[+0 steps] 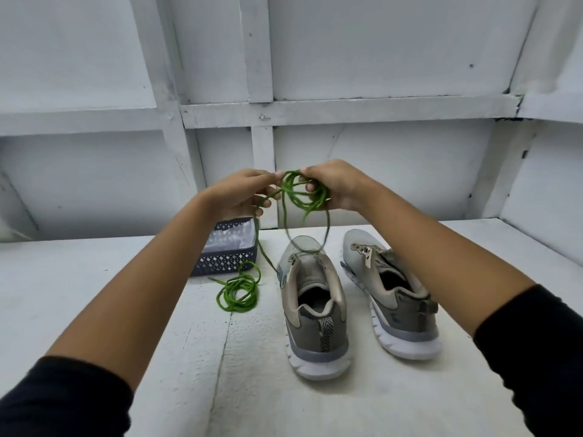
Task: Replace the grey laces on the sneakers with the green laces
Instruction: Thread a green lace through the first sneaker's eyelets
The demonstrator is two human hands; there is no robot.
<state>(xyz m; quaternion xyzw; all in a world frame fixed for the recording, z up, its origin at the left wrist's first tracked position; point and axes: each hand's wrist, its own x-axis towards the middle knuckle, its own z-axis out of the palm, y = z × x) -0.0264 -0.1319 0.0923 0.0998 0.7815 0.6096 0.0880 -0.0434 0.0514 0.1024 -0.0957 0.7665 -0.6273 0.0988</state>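
Now, a green lace (307,197) is pinched by left hand (239,193) and right hand (337,184) (above the sneakers (315,313)). A second lace (238,293) is coiled on the desk (94,294).

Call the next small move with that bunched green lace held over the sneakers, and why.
Probably tease a free end out of the coil. The left hand pinches one strand while the right hand grips the green cord lace, bunched in loops; strands hang to the toe of the left grey-beige mesh sneaker, so threading looks premature.
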